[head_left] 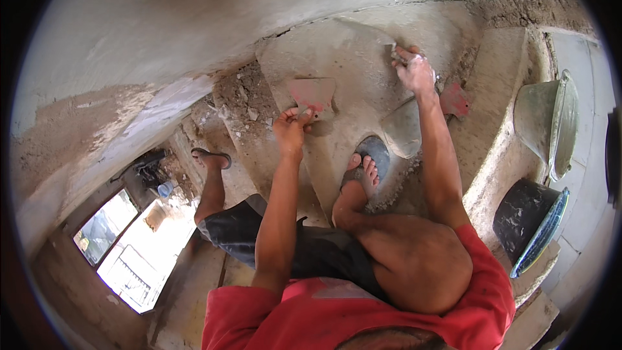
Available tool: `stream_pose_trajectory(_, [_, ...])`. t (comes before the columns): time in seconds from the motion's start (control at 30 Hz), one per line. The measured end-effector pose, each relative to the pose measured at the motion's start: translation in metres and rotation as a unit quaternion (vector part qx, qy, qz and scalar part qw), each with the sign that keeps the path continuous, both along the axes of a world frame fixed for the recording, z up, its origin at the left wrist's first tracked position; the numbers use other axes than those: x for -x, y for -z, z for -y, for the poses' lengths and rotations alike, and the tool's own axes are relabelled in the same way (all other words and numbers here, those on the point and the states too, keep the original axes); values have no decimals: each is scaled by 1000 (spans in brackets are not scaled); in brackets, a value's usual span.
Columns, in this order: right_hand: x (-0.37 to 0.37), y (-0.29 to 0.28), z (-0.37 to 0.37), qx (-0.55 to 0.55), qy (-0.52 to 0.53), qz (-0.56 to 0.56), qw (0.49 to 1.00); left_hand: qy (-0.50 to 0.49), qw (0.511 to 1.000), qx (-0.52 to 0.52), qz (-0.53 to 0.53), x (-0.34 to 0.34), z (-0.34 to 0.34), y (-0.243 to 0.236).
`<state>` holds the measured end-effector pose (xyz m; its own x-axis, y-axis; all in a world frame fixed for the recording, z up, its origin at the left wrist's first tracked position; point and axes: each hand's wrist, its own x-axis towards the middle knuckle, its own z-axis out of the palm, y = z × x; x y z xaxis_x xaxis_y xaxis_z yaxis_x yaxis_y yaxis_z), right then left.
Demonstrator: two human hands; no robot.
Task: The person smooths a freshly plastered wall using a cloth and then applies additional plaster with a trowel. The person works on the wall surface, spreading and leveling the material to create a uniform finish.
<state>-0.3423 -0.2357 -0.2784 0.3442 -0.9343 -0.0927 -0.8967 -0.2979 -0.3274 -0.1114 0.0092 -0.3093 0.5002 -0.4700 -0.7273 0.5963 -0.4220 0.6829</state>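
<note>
My left hand (291, 131) pinches the lower edge of a flat, thin plate (312, 93), grey-brown with red smears, like a scraper blade. It is held over the step. My right hand (415, 73), whitened with wet paste, reaches farther out to the stone-like step surface (363, 52) near the wall. Its fingers are closed around something small and greyish that I cannot make out. Beneath my right forearm stands a grey, cup-shaped container (403, 128), partly hidden by the arm. Beside that forearm lies a second red-smeared piece (455, 100).
A plastered wall (162, 19) curves along the far and left side. Two buckets, one grey (536, 116) and one black (521, 217), stand tilted in view at the right. Loose rubble (246, 104) lies at the step's left end. My sandalled foot (366, 168) rests on the step.
</note>
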Motion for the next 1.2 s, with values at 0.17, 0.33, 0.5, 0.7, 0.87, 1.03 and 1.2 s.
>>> stream_pose_trajectory(0.17, [12, 4, 8, -7, -29, -18, 999, -2, 1000, 6, -1, -3, 8, -2])
stream_pose_trajectory(0.33, [16, -3, 16, -50, 1, -38, 998, 17, 1000, 6, 7, -3, 11, -4])
stream_pose_trajectory(0.5, [24, -2, 25, 11, 7, -43, 999, 6, 1000, 7, -2, -2, 15, -3])
stream_pose_trajectory(0.7, [35, 0, 24, -12, 53, -32, 998, 23, 1000, 11, -13, -2, 24, 0])
stream_pose_trajectory(0.87, [38, -6, 23, 24, 9, -84, 996, 31, 999, 8, -13, -4, 46, 0])
stream_pose_trajectory(1.03, [46, 1, 27, -36, 94, -52, 994, 34, 999, 5, -5, -2, 71, 3])
stream_pose_trajectory(1.2, [50, 6, 21, 32, 66, -51, 996, 8, 999, 32, 22, 2, 95, -7])
